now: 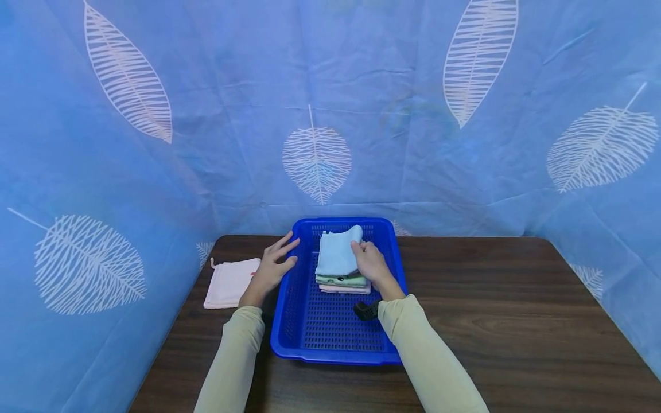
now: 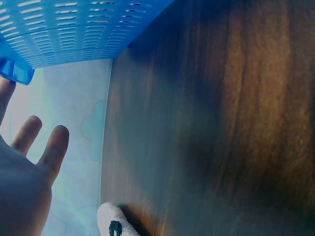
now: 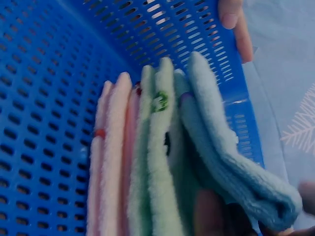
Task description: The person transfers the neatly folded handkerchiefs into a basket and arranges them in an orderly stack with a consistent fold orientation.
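In the head view, a folded light blue towel (image 1: pixel 337 252) tops a stack inside the blue plastic basket (image 1: pixel 335 355). My right hand (image 1: pixel 374 268) pinches its right edge between thumb and fingers. Beneath it lie a folded green towel (image 1: pixel 341 281) and a pale pink towel (image 1: pixel 345 289). The right wrist view shows the blue towel's fold (image 3: pixel 246 182) lifted at the near end, apart from the green towel (image 3: pixel 162 147). With fingers spread, my left hand (image 1: pixel 268 267) rests its fingertips on the basket's left rim; its palm faces the side wall in the left wrist view.
A folded pinkish-white towel (image 1: pixel 231 284) with a small loop lies on the dark wooden table (image 1: pixel 490 310), left of the basket and beside my left hand. Blue leaf-patterned cloth (image 1: pixel 361 166) hangs behind the table. A black band (image 1: pixel 366 310) is at my right wrist.
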Action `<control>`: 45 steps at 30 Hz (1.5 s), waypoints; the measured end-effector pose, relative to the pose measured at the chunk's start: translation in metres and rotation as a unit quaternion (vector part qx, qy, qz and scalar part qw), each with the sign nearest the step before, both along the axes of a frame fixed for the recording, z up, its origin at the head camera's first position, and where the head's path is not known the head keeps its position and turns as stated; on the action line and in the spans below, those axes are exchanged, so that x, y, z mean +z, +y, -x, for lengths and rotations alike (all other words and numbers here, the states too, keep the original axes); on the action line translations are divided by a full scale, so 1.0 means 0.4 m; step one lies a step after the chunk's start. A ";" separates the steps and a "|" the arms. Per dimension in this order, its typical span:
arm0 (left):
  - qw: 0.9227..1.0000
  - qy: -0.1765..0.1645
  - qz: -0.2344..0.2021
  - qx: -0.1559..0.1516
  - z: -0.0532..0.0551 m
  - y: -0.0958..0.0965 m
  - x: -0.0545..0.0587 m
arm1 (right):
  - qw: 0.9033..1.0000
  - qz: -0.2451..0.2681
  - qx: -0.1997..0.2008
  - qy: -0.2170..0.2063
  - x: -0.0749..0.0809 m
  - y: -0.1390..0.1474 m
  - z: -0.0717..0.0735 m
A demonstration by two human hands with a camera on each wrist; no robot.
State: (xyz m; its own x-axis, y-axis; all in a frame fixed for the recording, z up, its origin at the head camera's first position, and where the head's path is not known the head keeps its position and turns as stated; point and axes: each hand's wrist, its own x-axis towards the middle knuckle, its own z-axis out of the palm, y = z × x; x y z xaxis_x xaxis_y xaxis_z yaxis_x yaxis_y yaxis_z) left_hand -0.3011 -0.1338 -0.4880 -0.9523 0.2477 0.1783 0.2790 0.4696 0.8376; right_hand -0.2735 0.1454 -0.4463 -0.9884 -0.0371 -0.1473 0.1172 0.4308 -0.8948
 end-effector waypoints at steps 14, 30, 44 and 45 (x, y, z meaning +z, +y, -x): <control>1.000 -0.010 -0.004 0.001 -0.006 0.001 0.006 | 0.992 -0.107 -0.056 0.026 -0.005 -0.010 0.006; 1.000 0.004 0.017 0.000 -0.005 -0.001 0.005 | 0.982 -0.191 0.004 -0.011 -0.002 0.000 0.006; 0.985 0.029 0.167 0.009 -0.027 -0.001 0.055 | 0.981 -0.188 0.026 -0.048 0.009 -0.021 0.006; 0.984 0.037 0.174 0.010 -0.028 -0.001 0.057 | 0.980 -0.193 0.029 -0.046 0.012 -0.024 0.006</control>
